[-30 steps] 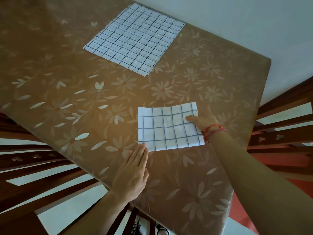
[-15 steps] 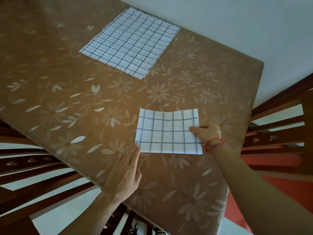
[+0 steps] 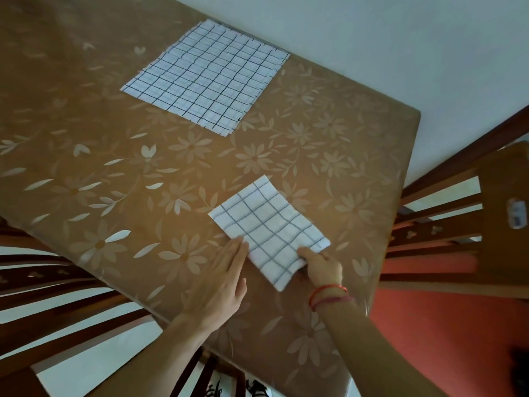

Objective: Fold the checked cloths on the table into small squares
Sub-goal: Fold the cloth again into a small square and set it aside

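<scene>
A folded white cloth with blue checks [image 3: 269,227] lies near the table's front right, turned at an angle. My right hand [image 3: 322,267] pinches its near right edge, thumb on top. My left hand [image 3: 220,282] lies flat on the table, its straight fingertips touching the cloth's near left edge. A larger checked cloth [image 3: 209,75] lies spread flat at the far side of the table.
The table [image 3: 114,173] wears a brown cover with pale flowers. Wooden chairs stand at the right [image 3: 486,213] and at the near left [image 3: 57,287]. A white wall runs behind the table's far edge.
The folded cloth has been swung round on the table, from square-on to diagonal. My right hand moved with its edge toward me. My left hand stayed at the near left edge.
</scene>
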The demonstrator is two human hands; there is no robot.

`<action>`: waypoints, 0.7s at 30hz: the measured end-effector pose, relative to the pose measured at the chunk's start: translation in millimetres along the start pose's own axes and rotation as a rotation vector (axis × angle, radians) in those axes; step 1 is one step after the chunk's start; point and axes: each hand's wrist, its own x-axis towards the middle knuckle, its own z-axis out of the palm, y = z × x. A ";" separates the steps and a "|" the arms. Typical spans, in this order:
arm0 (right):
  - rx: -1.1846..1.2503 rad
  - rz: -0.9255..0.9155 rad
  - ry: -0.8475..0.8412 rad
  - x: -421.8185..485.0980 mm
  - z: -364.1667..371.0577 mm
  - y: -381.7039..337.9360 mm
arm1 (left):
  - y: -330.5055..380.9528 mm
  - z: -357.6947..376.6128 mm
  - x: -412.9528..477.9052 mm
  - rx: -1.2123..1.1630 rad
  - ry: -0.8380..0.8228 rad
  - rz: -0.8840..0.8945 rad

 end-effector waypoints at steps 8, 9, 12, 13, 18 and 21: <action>0.243 0.308 -0.455 -33.8 1.9 28.7 | -20.4 5.3 -0.8 0.057 -0.103 -0.006; 0.244 0.296 -0.491 -34.9 0.0 30.2 | -22.0 5.6 -2.5 0.064 -0.104 -0.001; 0.228 0.227 -0.602 -31.3 -7.3 35.6 | -26.8 9.8 -7.4 0.100 -0.096 0.026; 0.196 0.183 -0.648 -30.3 -10.0 35.9 | -28.7 11.4 -9.3 0.114 -0.090 0.034; -0.245 -0.233 -0.530 -25.5 -18.6 32.0 | -31.3 10.4 -13.8 0.126 -0.117 0.037; -0.452 -0.429 -0.289 -24.5 -27.9 22.3 | -36.6 11.1 -15.6 0.115 -0.123 0.062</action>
